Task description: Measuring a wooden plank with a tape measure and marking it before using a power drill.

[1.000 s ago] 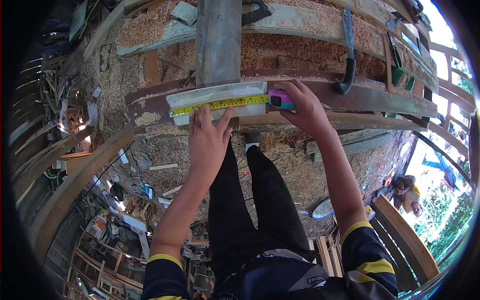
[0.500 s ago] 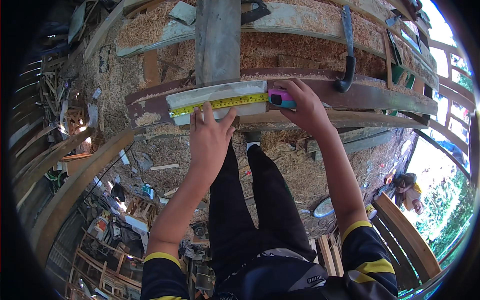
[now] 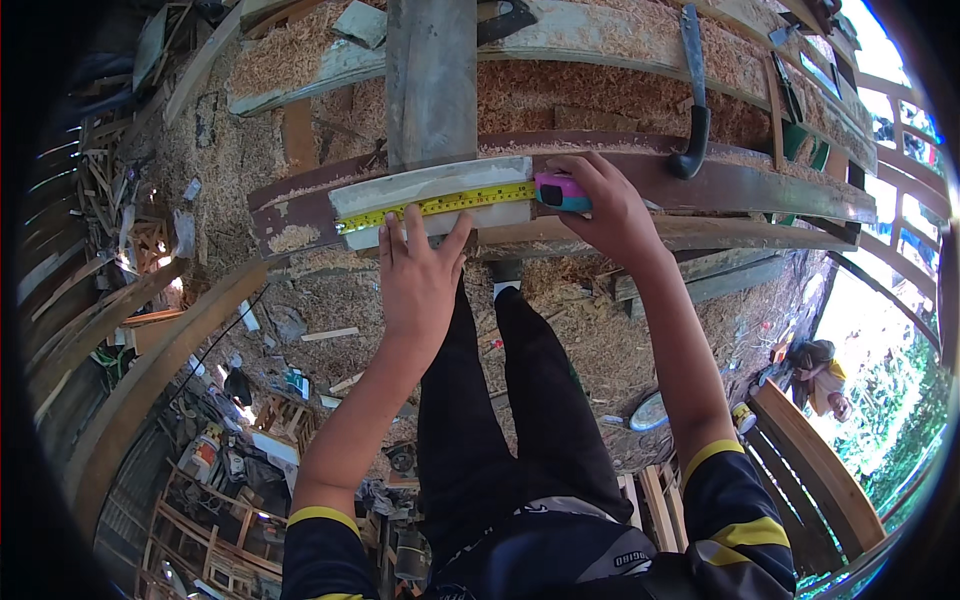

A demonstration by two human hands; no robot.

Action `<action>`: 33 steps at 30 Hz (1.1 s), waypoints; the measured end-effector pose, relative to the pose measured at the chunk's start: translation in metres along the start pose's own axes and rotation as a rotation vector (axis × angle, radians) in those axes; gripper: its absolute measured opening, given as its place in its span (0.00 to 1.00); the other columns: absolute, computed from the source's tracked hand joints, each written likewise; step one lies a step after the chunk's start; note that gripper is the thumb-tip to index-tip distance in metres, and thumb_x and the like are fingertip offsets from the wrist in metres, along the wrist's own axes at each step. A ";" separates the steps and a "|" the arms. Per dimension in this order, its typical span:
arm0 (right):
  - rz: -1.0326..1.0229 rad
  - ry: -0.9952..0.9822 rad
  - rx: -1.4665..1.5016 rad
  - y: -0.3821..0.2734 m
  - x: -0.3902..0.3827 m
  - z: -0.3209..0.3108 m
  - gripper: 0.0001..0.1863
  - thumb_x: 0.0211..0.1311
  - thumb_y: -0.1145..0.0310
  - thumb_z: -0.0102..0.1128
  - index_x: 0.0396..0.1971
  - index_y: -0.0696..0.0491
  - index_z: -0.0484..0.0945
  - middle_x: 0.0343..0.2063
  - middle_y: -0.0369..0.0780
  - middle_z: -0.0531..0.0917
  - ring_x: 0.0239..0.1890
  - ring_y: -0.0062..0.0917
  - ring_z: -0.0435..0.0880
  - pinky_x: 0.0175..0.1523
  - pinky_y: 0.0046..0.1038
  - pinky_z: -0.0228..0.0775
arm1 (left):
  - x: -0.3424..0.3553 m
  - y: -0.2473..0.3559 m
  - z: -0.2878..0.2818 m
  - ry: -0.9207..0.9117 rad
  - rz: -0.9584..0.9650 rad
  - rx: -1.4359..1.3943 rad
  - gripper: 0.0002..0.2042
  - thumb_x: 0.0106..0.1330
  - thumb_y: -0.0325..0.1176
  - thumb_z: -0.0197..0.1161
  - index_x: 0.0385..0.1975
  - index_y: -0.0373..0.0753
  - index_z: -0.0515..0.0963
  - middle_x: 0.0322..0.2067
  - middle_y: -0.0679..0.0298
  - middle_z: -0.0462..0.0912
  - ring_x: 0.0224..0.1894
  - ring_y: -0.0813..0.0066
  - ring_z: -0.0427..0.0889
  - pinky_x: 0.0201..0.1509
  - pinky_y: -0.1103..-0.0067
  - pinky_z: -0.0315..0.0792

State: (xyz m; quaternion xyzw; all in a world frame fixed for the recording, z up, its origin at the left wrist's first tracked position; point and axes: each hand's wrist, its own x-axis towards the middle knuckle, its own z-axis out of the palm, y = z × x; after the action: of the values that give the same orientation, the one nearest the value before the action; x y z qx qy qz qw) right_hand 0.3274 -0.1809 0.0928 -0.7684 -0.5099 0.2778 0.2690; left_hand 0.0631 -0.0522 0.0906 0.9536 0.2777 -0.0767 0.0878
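Note:
A pale whitish board [image 3: 432, 180] lies on a brown-painted beam [image 3: 748, 188] that is dusted with shavings. The yellow tape blade [image 3: 482, 196] stretches along the board from its left end to the pink and teal tape measure case [image 3: 555, 191]. My left hand [image 3: 416, 281] has its fingers spread, with the fingertips resting on the blade and board. My right hand [image 3: 611, 216] grips the case at the board's right end. A dark blade with a black handle [image 3: 691, 150] lies across the bench above my right hand.
A wide grey plank [image 3: 433, 95] runs away from me between slats covered in shavings. A small pale block [image 3: 360, 22] sits at top left. Scrap wood [image 3: 215, 520] is piled at lower left. A person in yellow [image 3: 815, 378] crouches at right, by a slatted wooden piece [image 3: 805, 460].
Both my hands, the board and the tape stay nearly still. The whole view has shifted very slightly. The person at the right has moved a little.

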 end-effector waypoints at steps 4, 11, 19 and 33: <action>-0.004 0.020 -0.008 -0.001 0.000 0.002 0.30 0.53 0.74 0.78 0.58 0.52 0.79 0.48 0.45 0.82 0.54 0.49 0.83 0.57 0.48 0.77 | 0.002 0.004 0.004 -0.010 -0.009 0.040 0.28 0.73 0.43 0.71 0.73 0.60 0.73 0.66 0.42 0.66 0.66 0.30 0.78 0.76 0.50 0.72; 0.007 -0.002 -0.024 -0.002 0.000 0.001 0.33 0.53 0.76 0.76 0.63 0.53 0.79 0.51 0.47 0.83 0.54 0.51 0.84 0.58 0.45 0.78 | -0.008 -0.019 0.012 0.093 0.025 -0.166 0.29 0.75 0.41 0.69 0.74 0.49 0.70 0.67 0.47 0.69 0.69 0.41 0.78 0.77 0.51 0.73; 0.048 -0.019 -0.022 -0.003 -0.001 0.001 0.32 0.53 0.77 0.75 0.61 0.52 0.79 0.52 0.46 0.82 0.57 0.50 0.82 0.60 0.47 0.77 | -0.035 -0.028 0.032 0.113 -0.061 -0.285 0.30 0.77 0.40 0.65 0.76 0.39 0.68 0.72 0.50 0.67 0.78 0.47 0.66 0.83 0.46 0.60; 0.034 -0.054 -0.070 -0.008 0.003 -0.003 0.32 0.53 0.78 0.75 0.62 0.54 0.79 0.56 0.46 0.83 0.59 0.50 0.84 0.62 0.45 0.79 | -0.045 -0.054 0.041 0.200 -0.254 -0.184 0.27 0.80 0.42 0.61 0.75 0.40 0.70 0.72 0.52 0.66 0.77 0.47 0.69 0.82 0.38 0.57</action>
State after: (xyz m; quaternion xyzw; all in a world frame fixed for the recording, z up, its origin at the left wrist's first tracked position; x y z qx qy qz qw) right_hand 0.3254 -0.1761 0.0996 -0.7780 -0.5134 0.2850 0.2235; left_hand -0.0077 -0.0387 0.0530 0.9017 0.4090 0.0339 0.1360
